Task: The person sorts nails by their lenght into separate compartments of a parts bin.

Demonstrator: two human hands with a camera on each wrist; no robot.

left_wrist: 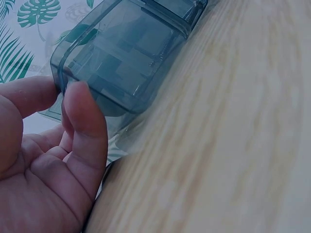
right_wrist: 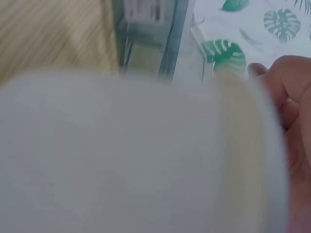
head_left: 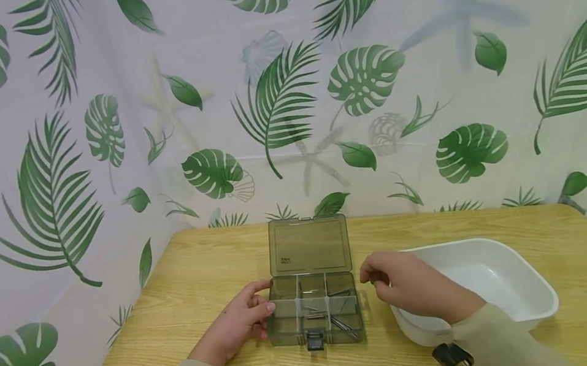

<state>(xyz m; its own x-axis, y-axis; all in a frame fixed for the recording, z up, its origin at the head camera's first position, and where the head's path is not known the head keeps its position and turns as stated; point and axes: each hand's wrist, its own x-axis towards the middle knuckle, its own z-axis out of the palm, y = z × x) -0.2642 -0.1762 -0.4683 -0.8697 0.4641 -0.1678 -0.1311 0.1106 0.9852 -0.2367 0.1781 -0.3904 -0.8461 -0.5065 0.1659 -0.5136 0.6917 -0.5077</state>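
Observation:
A smoky grey clear plastic compartment box point(head_left: 313, 310) stands on the table with its lid point(head_left: 308, 246) raised at the back. Slim metal pieces point(head_left: 342, 325), too small to name, lie in some of its compartments. My left hand point(head_left: 239, 323) grips the box's left wall; in the left wrist view its thumb point(left_wrist: 82, 107) presses on the box's corner. Between the box and a white basin point(head_left: 528, 294) hovers my right hand point(head_left: 415, 284), fingers loosely bent, with nothing visible in them. The basin's blurred wall point(right_wrist: 121, 155) hides part of this hand in the right wrist view.
The wooden table point(head_left: 199, 269) bears the box near its middle and the basin to the right. A leaf-printed cloth point(head_left: 285, 116) hangs behind the table and along its left side. The box's latch point(head_left: 314, 339) faces the front.

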